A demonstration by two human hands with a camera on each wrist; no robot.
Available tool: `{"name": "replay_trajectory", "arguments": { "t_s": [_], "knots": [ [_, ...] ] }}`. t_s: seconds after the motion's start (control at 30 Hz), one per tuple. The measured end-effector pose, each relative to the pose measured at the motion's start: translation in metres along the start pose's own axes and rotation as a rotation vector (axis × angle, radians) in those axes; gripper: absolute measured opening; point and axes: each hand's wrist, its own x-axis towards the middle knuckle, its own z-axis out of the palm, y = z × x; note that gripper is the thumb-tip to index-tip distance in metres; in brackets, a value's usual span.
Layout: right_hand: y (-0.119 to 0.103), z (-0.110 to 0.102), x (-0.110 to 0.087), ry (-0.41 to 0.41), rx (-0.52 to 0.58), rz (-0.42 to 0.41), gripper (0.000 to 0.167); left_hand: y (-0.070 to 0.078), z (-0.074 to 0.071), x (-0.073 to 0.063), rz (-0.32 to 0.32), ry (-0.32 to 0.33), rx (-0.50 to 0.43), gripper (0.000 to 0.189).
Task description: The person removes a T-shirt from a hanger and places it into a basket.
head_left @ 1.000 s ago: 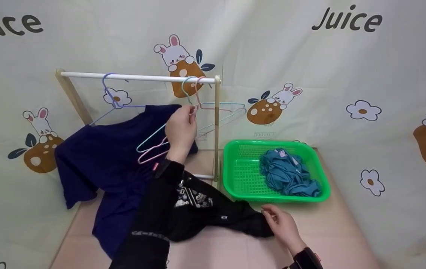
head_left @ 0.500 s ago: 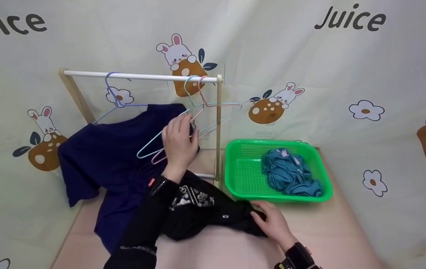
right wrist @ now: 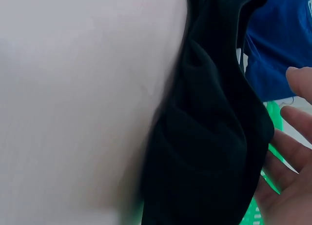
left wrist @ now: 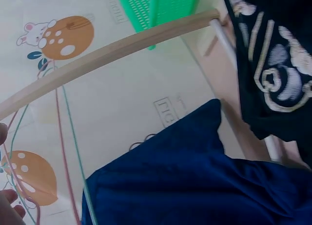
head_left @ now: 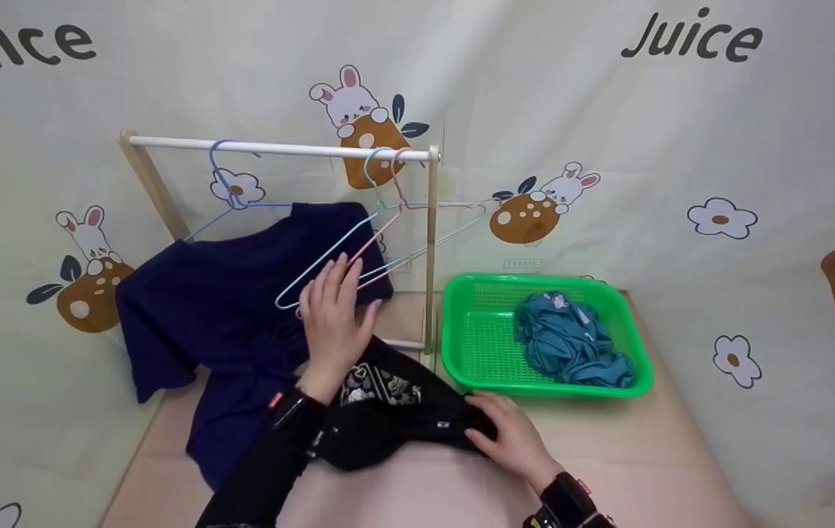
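Observation:
My left hand (head_left: 333,319), fingers spread, is in front of a teal hanger (head_left: 325,257) and a pink hanger (head_left: 377,238) hooked at the right end of the rack's white bar. In the left wrist view only its fingertips (left wrist: 9,205) show, near the hanger wires. Below it lies a black garment (head_left: 388,433) with a silver-white print. My right hand (head_left: 509,436) touches that garment's right end; in the right wrist view its fingers (right wrist: 287,147) are extended along the cloth's edge. A navy short-sleeved garment (head_left: 241,293) hangs from a purple hanger (head_left: 223,172).
A green basket (head_left: 454,345) stands right of the rack, with a crumpled teal garment (head_left: 567,341) inside. The rack's wooden right post (head_left: 432,249) rises between hangers and basket. A printed cloth backdrop (head_left: 571,95) surrounds the pinkish table (head_left: 608,469).
My left hand has let go of the pink hanger and moved down, its fingers spreading. My right hand has slid left along the black garment. The hangers have swung slightly.

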Motion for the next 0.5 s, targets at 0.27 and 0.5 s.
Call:
{"name": "replay_trajectory", "arguments": {
  "t_s": [0.27, 0.5],
  "knots": [
    [-0.009, 0.015, 0.004, -0.103, -0.026, 0.016, 0.065, -0.015, -0.007, -0.030, -0.046, -0.045, 0.036, 0.076],
    [-0.011, 0.031, 0.002, -0.221, -0.100, 0.060, 0.081, -0.029, -0.011, -0.046, -0.116, -0.038, 0.061, 0.080]
  ]
}}
